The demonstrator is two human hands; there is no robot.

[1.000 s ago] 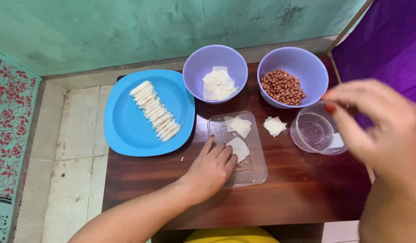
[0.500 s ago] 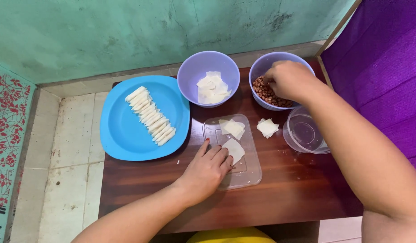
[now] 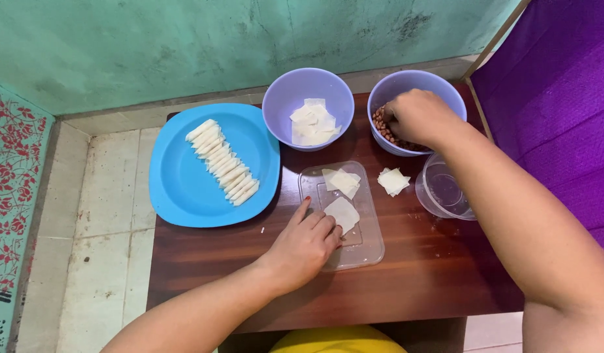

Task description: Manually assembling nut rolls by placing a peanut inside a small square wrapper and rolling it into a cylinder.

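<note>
So from my feed here: the left hand (image 3: 306, 245) is resting flat on the near part of a clear plastic lid (image 3: 364, 245) that sits in the middle of the dark wooden table (image 3: 204, 261). Its fingers are loosely spread, and the fingertips (image 3: 332, 230) are pressing the edge of a small white square wrapper (image 3: 343, 213) lying on that lid. So it's pinning the wrapper down, not gripping it. A second, folded wrapper (image 3: 342, 180) lies further up on the same lid, clear of the hand.

The right hand (image 3: 416, 117) is way off from the left one, reaching down into the purple bowl (image 3: 445, 88) at the far right, the one with the reddish-brown peanuts (image 3: 382, 127). The fingers are curled down into the nuts, but I honestly can't tell if it's got any pinched, because the knuckles hide that.

Between the two hands there's a little stack of wrappers (image 3: 393, 181) straight on the table, just beside an empty clear round container (image 3: 442, 193) that sits under the right forearm. The other purple bowl (image 3: 282, 98), holding more white squares, is beside the peanut one. On the left is a blue plate (image 3: 184, 189) with a neat diagonal row of rolled white pieces (image 3: 222, 162), well away from both hands.
</note>
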